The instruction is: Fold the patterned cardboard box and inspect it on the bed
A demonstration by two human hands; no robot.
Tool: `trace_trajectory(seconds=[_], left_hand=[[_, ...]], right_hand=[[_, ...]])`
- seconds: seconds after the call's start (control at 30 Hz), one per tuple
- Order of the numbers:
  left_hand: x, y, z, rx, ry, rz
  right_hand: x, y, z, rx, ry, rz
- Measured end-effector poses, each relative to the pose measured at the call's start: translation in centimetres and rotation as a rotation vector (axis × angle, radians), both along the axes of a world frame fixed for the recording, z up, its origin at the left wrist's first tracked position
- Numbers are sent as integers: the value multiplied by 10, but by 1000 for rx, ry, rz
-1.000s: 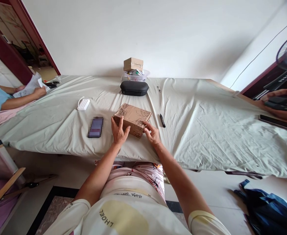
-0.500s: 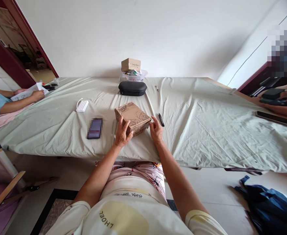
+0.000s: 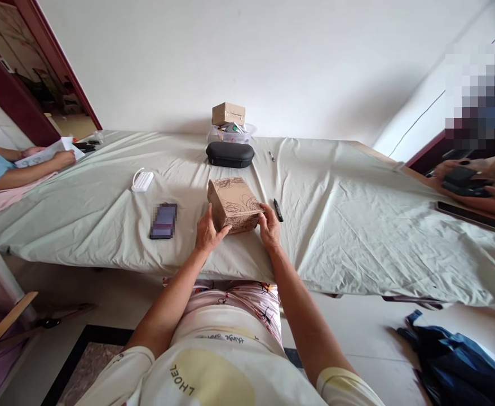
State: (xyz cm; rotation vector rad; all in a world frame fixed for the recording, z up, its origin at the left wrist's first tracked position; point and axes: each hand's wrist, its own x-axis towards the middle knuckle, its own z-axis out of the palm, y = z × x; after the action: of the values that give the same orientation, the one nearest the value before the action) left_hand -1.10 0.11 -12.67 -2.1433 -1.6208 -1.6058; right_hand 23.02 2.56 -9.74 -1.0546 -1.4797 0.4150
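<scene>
A brown cardboard box with black scribbled lines on its top and sides lies on the cloth-covered table in front of me. My left hand grips its near left corner, thumb along the front side. Around the near right corner, my right hand holds the box with thumb and fingers. The far and under sides of the box are hidden. Just right of my right hand lies a black marker. Left of my left hand is a phone with its screen up.
Behind the box are a black zip case, a clear plastic tub with a small carton on it, and a small pen-like item. A white power bank lies left. People sit at both ends, one holding paper.
The box has turned on the table and shifted slightly right between my hands. My right fingers have closed onto its right corner, and my left hand has slid to its left side.
</scene>
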Motion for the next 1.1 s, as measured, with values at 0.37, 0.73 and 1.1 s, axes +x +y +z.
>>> trace_trajectory(seconds=[0.37, 0.73, 1.1], left_hand=[[-3, 4, -6, -111, -224, -19], [-10, 10, -15, -98, -258, -43], [-6, 1, 0, -26, -266, -100]], right_hand=[[1, 2, -6, -127, 62, 160], [-8, -3, -1, 50, -641, 396], [-16, -8, -7, 70, -587, 358]])
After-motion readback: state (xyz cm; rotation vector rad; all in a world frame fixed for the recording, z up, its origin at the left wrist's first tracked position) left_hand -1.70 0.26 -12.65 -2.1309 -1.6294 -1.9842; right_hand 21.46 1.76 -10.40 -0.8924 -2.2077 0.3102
